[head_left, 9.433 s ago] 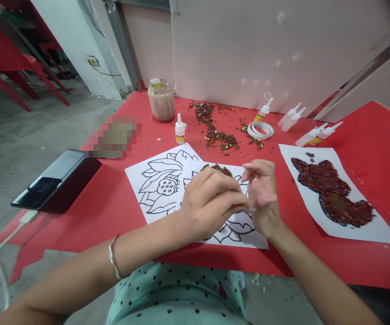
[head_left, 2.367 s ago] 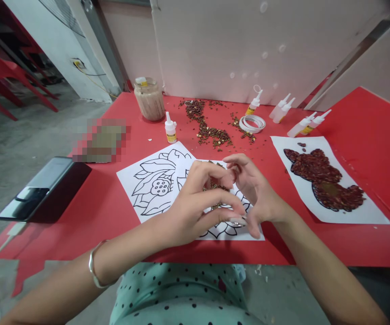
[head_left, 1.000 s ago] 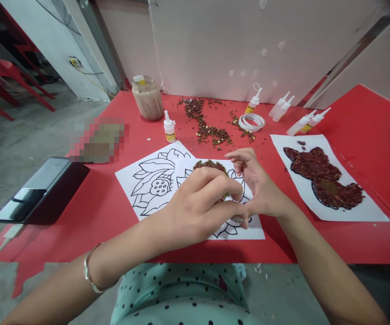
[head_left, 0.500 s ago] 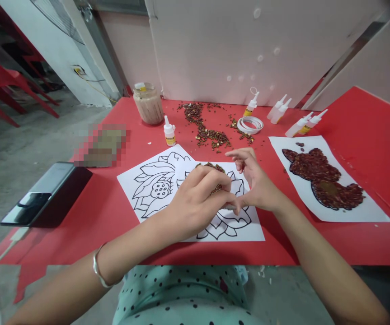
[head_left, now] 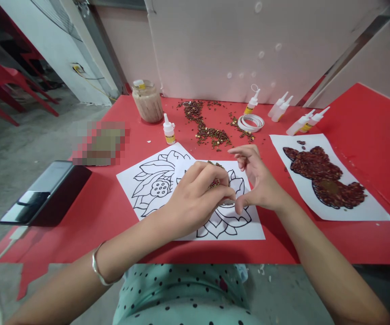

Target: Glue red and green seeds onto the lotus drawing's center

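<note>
My left hand (head_left: 195, 198) rests on a flower outline sheet (head_left: 235, 225), its fingers curled and pinched down onto a patch of brown seeds (head_left: 215, 182) stuck on the drawing. What the pinch holds is too small to name. My right hand (head_left: 257, 180) sits just right of it on the same sheet, fingers apart and loosely bent, its thumb tip meeting my left fingertips. A second outline sheet (head_left: 154, 178) with a lotus drawing lies partly under the first, to the left.
Loose seeds (head_left: 211, 133) are scattered at the back of the red table (head_left: 96, 212). Around them stand a glue bottle (head_left: 168, 129), a jar (head_left: 147, 101), a tape ring (head_left: 251, 122) and several more bottles (head_left: 303, 122). A seed-covered sheet (head_left: 323, 176) lies right, a phone (head_left: 42, 192) left.
Both hands have shifted slightly up the sheet since a second ago. My left fingers moved from the sheet's lower part onto the seed patch. My right hand stays beside them.
</note>
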Demonstrator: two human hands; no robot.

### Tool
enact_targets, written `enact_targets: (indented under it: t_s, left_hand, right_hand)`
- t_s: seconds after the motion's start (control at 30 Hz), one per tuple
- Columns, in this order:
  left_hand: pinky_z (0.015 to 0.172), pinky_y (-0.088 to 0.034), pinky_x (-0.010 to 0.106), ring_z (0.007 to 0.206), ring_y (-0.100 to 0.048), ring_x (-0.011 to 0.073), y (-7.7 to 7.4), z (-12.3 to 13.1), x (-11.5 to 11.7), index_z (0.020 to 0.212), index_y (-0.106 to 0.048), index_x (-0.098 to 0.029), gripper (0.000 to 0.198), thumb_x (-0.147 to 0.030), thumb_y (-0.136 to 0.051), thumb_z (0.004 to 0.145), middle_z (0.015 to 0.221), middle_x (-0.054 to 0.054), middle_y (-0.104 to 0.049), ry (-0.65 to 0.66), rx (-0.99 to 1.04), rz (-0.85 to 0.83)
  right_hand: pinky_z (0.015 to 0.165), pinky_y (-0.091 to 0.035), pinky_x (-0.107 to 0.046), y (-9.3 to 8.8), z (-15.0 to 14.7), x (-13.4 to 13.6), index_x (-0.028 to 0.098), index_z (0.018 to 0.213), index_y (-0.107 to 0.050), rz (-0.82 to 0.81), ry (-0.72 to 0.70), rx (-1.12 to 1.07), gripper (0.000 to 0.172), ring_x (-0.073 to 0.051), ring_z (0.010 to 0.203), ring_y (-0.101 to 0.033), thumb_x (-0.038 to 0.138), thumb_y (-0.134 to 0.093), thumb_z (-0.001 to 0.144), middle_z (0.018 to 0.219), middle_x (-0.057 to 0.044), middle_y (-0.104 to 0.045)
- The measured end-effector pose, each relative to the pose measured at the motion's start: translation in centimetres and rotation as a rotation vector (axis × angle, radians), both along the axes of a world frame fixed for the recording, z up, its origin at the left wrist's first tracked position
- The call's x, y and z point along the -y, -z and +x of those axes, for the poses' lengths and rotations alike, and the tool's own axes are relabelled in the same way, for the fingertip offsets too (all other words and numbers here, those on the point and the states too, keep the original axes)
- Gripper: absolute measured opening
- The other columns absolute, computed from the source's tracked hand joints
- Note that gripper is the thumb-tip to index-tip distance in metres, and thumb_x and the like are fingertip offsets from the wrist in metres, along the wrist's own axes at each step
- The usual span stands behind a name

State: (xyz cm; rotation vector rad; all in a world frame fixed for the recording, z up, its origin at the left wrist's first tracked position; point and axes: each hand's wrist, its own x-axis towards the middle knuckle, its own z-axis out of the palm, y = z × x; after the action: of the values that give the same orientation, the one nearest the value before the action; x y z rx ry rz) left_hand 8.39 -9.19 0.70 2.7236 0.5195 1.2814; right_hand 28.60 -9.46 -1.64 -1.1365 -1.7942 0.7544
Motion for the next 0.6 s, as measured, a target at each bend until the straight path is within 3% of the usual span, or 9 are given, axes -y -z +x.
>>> enact_targets:
  t_s: [0.33, 0.6]
  left_hand:
    - [0.077, -0.041, 0.027, 0.087, -0.042, 0.0147, -0.24, -0.15, 0.16, 0.085, -0.063, -0.02, 0.008, -0.024, -0.057, 0.088, 0.09, 0.002, -0.048, 0.056, -0.013, -0.126]
    - [0.077, -0.04, 0.026, 0.086, -0.043, 0.0141, -0.29, -0.08, 0.1, 0.086, -0.063, -0.022, 0.005, -0.024, -0.059, 0.087, 0.087, 0.001, -0.049, 0.103, -0.011, -0.121]
  right_hand:
    - [0.079, -0.042, -0.038, -0.1, 0.1, 0.06, 0.043, 0.122, -0.045, 0.007, -0.024, 0.001, 0.104, -0.019, 0.086, -0.039, 0.071, -0.077, 0.027, 0.102, -0.002, -0.032]
    - [0.082, -0.043, -0.038, -0.08, 0.04, 0.23, 0.042, 0.123, -0.045, -0.032, -0.068, 0.032, 0.105, -0.02, 0.088, -0.039, 0.067, -0.08, 0.027, 0.105, -0.002, -0.033]
